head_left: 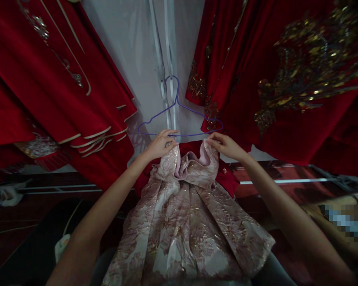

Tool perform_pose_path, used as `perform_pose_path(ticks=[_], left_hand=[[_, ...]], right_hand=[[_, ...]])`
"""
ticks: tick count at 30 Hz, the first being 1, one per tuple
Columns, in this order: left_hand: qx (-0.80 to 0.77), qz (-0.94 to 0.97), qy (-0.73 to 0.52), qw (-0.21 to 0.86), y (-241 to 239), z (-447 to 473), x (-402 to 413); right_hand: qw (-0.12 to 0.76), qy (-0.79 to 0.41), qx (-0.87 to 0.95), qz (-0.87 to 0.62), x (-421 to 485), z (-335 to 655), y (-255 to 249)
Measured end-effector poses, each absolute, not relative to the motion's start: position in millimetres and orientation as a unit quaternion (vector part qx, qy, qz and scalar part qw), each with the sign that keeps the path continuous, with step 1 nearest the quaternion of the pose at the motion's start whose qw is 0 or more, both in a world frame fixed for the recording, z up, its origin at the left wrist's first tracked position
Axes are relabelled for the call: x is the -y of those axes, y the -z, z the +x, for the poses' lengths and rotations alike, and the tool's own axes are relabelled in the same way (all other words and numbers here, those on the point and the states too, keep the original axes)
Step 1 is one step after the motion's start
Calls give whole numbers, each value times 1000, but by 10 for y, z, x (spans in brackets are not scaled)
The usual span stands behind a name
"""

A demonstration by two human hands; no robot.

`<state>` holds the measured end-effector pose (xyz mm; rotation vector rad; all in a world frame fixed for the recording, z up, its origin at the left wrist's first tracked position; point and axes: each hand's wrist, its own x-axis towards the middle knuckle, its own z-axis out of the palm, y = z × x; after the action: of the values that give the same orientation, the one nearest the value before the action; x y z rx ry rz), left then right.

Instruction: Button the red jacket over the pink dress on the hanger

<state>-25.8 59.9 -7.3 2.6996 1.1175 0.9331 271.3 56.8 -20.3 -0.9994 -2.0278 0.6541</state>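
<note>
A pale pink brocade dress (185, 214) with gold sheen hangs between my arms, its pleated skirt spreading toward me. My left hand (164, 143) pinches the dress at its left shoulder. With my right hand (225, 145) I grip the opposite shoulder, fingertips closed on the cloth. Just above both hands is a purple wire hanger (179, 104), its hook upward near a pale metal pole. The hanger's lower bar passes close to my left fingers; whether they touch it I cannot tell. Red cloth shows behind the dress neckline.
Red garments with silver trim (62, 91) hang on the left. Red garments with gold sequins (310, 75) hang on the right. A grey-white wall (122, 35) lies behind. A white power strip (61, 246) is at lower left, and metal rails (286, 181) run low across the back.
</note>
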Motion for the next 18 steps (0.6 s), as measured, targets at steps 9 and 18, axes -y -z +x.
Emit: perform_pose_path(ticks=[9,18], left_hand=[[-364,903,-229,-17,301,78,-581],[-371,901,-224,-25,146,-17,-259]], right_hand=[[506,-76,705,-491,-1074,3128,353],[547,-58,639,-537,-1092,3462,587]])
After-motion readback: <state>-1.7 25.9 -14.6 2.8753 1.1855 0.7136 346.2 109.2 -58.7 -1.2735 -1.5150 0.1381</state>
